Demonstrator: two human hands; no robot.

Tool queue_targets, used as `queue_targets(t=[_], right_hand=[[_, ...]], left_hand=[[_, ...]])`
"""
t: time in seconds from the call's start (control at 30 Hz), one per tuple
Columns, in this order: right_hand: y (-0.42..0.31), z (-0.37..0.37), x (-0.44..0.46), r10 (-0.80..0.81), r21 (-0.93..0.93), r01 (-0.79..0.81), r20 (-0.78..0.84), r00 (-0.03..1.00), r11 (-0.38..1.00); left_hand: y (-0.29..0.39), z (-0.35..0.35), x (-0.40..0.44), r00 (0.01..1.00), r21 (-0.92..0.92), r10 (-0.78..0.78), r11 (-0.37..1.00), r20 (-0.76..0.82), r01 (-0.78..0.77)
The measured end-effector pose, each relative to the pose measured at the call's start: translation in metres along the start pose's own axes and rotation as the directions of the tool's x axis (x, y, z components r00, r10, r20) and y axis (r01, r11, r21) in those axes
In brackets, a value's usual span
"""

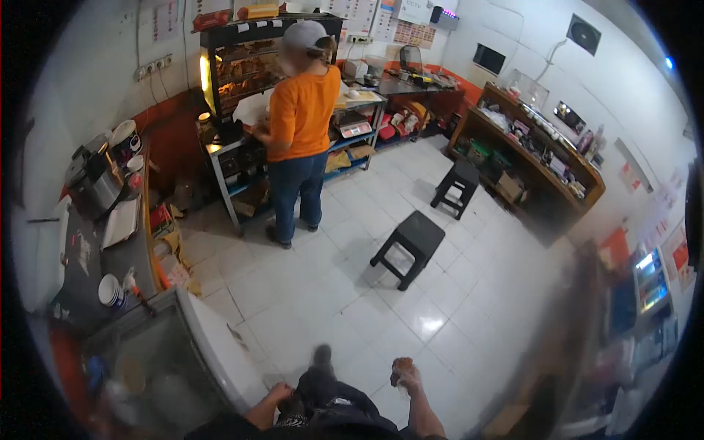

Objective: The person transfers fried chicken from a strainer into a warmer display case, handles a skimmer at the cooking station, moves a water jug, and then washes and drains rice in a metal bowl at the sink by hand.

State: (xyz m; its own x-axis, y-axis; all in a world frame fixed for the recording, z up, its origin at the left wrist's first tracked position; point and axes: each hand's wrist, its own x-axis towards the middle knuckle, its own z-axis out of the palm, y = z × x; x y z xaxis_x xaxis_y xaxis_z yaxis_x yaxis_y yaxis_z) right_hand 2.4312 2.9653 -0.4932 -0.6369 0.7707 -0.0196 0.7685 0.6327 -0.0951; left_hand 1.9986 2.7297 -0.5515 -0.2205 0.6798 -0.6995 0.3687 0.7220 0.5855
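So the left hand (280,392) is down by the dark clothes on the person's lap, fingers looking curled, but I honestly can't tell if they're pinching anything. The right hand (405,372) is out over the white tiled floor (345,293), kinda blurry, so no clue whether it's gripping something small.

Closest big thing is the white, glass-topped cabinet (216,348), just left of the left hand, its long side running forward and leftward. Left hand's way nearer to it. The black square-topped plastic stool (418,233) sits straight ahead of the right hand, well apart.
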Motion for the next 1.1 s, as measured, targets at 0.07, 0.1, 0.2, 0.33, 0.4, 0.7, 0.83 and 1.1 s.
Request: queue_targets(t=[0.07, 0.1, 0.2, 0.33, 0.4, 0.7, 0.83, 1.1], right_hand=[[0.043, 0.029, 0.094, 0.525, 0.874, -0.385, 0.486, 0.699, -0.296], [0.053, 0.013, 0.138, 0.521, 0.876, -0.382, 0.482, 0.704, -0.294], [0.067, -0.058, 0.244, 0.479, 0.904, -0.304, 0.419, 0.772, -0.3], [0.112, -0.063, 0.358, 0.498, 0.914, -0.257, 0.389, 0.775, -0.314], [0.129, -0.099, 0.411, 0.415, 0.87, -0.221, 0.415, 0.81, -0.44], [0.278, -0.148, 0.717, 0.456, 0.934, -0.294, 0.355, 0.816, -0.201], [0.328, -0.2, 0.906, 0.241, 0.969, -0.138, 0.187, 0.952, -0.204], [0.305, -0.41, 1.25, -0.121, 0.978, 0.049, -0.075, 0.99, -0.201]], left_hand=[[0.025, -0.022, 0.03, 0.952, -0.072, -0.227, 0.967, 0.207, 0.246], [0.037, -0.036, 0.05, 0.807, 0.002, -0.403, 0.895, 0.432, 0.445], [0.065, -0.068, 0.102, 0.791, 0.049, -0.528, 0.839, 0.309, 0.542], [0.166, -0.134, 0.227, 0.981, 0.211, -0.131, 0.972, 0.142, 0.099], [0.244, -0.169, 0.281, 0.984, -0.117, -0.177, 0.978, -0.02, 0.173], [0.481, -0.305, 0.505, 0.952, -0.375, 0.067, 0.909, -0.297, -0.181], [0.498, -0.31, 0.548, 0.935, -0.503, -0.305, 0.846, -0.182, 0.178], [0.562, -0.3, 0.662, 0.948, -0.774, -0.289, 0.628, -0.134, 0.082]])
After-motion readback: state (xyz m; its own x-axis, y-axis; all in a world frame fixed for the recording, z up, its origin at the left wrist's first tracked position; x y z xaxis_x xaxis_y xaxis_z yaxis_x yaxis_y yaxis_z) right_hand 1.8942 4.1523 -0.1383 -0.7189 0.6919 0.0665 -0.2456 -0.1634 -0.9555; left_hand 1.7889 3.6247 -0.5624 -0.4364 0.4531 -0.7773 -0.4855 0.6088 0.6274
